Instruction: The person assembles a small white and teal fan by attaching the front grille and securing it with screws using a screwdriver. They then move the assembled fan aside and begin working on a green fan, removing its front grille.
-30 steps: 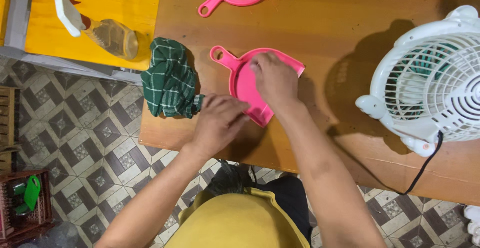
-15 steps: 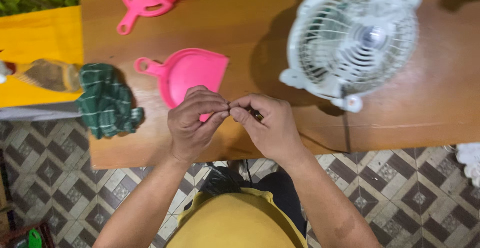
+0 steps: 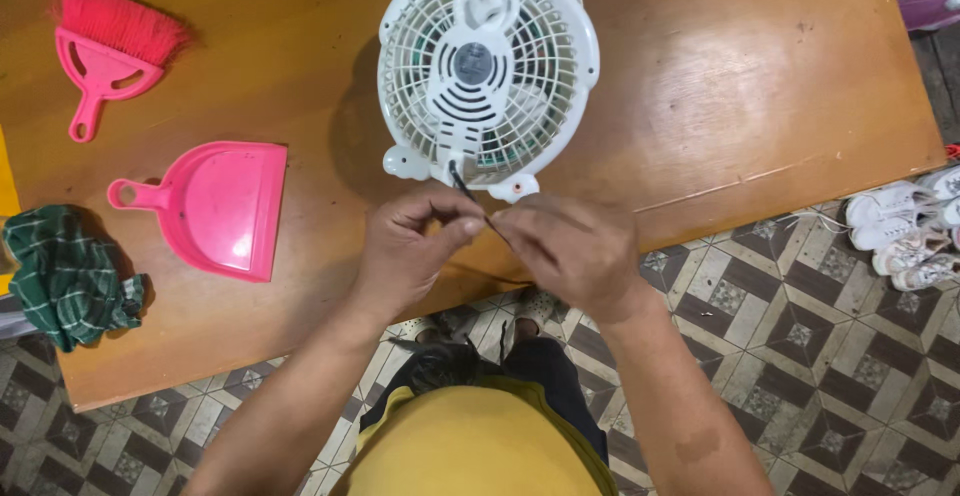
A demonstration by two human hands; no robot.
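Patterned brown floor tiles (image 3: 800, 336) run below a wooden bench (image 3: 720, 96) that fills the upper part of the view. On the bench lies a white fan (image 3: 487, 66), grille facing up, its base end nearest the person. A thin dark cord (image 3: 462, 184) comes out of the fan's near edge and runs down between the two hands, which meet over the bench's front edge just below the fan. The left hand (image 3: 408, 246) is curled narrow, thumb and forefinger pinched on the cord. The right hand (image 3: 570, 251) is closed too, its fingertips pinching the same cord right beside the left hand's, so the two hands nearly touch. How the cord continues under the right hand is hidden. Left of the hands a pink dustpan (image 3: 215, 206) lies flat on the bench, handle pointing left. Farther back on the left lies a pink brush (image 3: 105, 51), bristles away from the person. A green checked cloth (image 3: 65, 276) hangs over the bench's left end. White shoes (image 3: 905, 231) sit on the floor at the right, beside the bench corner. The person's yellow shirt (image 3: 480, 451) shows at the bottom.
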